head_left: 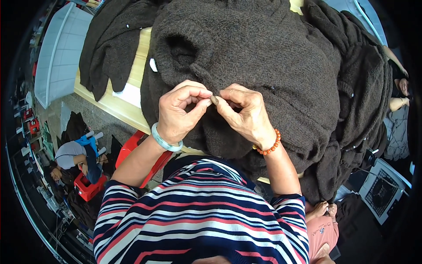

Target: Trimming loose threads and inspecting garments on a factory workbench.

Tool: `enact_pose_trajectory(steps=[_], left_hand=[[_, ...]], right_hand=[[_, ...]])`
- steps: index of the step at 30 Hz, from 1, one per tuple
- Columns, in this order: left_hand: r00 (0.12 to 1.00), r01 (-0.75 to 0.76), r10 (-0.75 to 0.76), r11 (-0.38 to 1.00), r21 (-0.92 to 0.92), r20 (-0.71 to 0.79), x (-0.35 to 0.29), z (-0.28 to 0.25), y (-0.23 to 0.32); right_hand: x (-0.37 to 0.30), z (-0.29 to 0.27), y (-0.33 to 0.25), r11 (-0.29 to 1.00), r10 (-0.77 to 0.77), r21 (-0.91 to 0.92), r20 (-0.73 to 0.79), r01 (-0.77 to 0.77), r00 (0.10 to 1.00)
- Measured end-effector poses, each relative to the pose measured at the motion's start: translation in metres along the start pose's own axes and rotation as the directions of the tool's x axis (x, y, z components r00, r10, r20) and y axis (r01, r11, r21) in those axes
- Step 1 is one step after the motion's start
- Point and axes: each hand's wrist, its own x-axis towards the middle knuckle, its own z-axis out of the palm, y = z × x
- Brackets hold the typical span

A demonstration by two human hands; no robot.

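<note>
Two bare hands meet over a heap of dark brown knitted garments (pixel 272 48) spread across a pale wooden table (pixel 127 112). The left hand (pixel 178 112), with a pale green bangle (pixel 165 141) at its wrist, has thumb and forefinger pressed together in a pinch at the cloth of the topmost brown knit, its other fingers curled in above. The right hand (pixel 246 114), wearing an orange bead bracelet (pixel 269 147), pinches a small brown button (pixel 214 100) between thumb and forefinger, right beside the left fingertips, so that the two pinches all but touch. The button sits against the knit's front edge, near the middle of the view and just below a dark sleeve opening (pixel 180 46). More of the same brown knitwear hangs over the table's far left corner and piles up thickly along its right side. The person's striped top (pixel 202 215), in navy, white and red, fills the lower part of the view. A red plastic stool (pixel 132 152) shows under the table edge by the left forearm, and another person in a grey top (pixel 70 154) sits low at the left. A white crate (pixel 61 53) stands beyond the table at the upper left.
</note>
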Motion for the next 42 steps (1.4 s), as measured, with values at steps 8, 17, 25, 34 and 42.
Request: enact_pose_trajectory(steps=[8, 17, 25, 34, 42], left_hand=[[0.999, -0.022, 0.024, 0.997, 0.076, -0.025, 0.001, 0.003, -0.005], [1.000, 0.024, -0.025, 0.999, 0.037, 0.010, -0.004, 0.003, -0.004], [0.990, -0.025, 0.013, 0.996, 0.082, 0.138, 0.000, -0.006, -0.002], [0.859, 0.510, -0.393, 0.591, -0.625, 0.329, 0.005, -0.019, -0.006], [0.933, -0.358, 0.273, 0.765, 0.536, 0.233, 0.019, 0.001, 0.035]], right_hand=[[0.002, 0.008, 0.000, 0.956, -0.246, -0.186, -0.087, 0.227, 0.965], [0.002, 0.007, 0.000, 0.958, -0.239, -0.173, -0.039, 0.229, 0.970], [-0.003, 0.010, 0.007, 0.998, -0.053, 0.013, -0.119, 0.055, 0.992], [-0.004, 0.006, 0.007, 0.995, 0.021, -0.097, -0.101, -0.031, 0.995], [-0.036, -0.020, 0.009, 0.962, -0.013, -0.274, -0.041, 0.001, 0.999]])
